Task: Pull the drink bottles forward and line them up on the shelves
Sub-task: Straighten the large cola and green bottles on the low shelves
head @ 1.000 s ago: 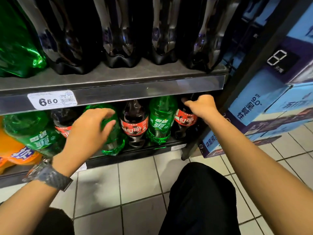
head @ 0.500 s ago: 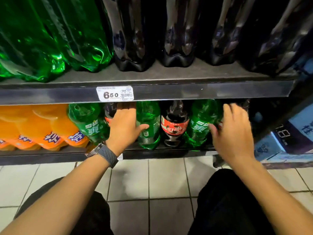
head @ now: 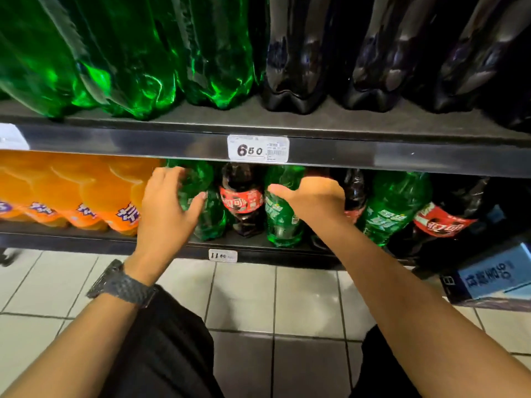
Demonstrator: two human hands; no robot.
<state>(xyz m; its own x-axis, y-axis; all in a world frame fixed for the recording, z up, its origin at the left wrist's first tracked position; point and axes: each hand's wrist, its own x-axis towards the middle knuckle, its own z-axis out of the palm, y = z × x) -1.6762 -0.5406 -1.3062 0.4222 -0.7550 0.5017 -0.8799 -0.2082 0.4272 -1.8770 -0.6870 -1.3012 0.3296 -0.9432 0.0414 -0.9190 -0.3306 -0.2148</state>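
Observation:
On the bottom shelf green bottles and dark cola bottles with red labels stand alternating. My left hand curls round a green bottle next to the orange bottles. One cola bottle stands between my hands. My right hand reaches in over a dark bottle that it mostly hides, its thumb against a second green bottle. Whether its fingers hold anything is hidden. Further right stand another green bottle and a cola bottle.
The upper shelf carries large green bottles and large dark bottles, with a 6.50 price tag on its edge. A blue carton sits on the tiled floor at the right. My knees are below.
The view has shifted left along the shelf. My left hand moved from a cola bottle onto the green bottle beside the orange ones. My right hand moved left from the shelf's end, over a dark bottle.

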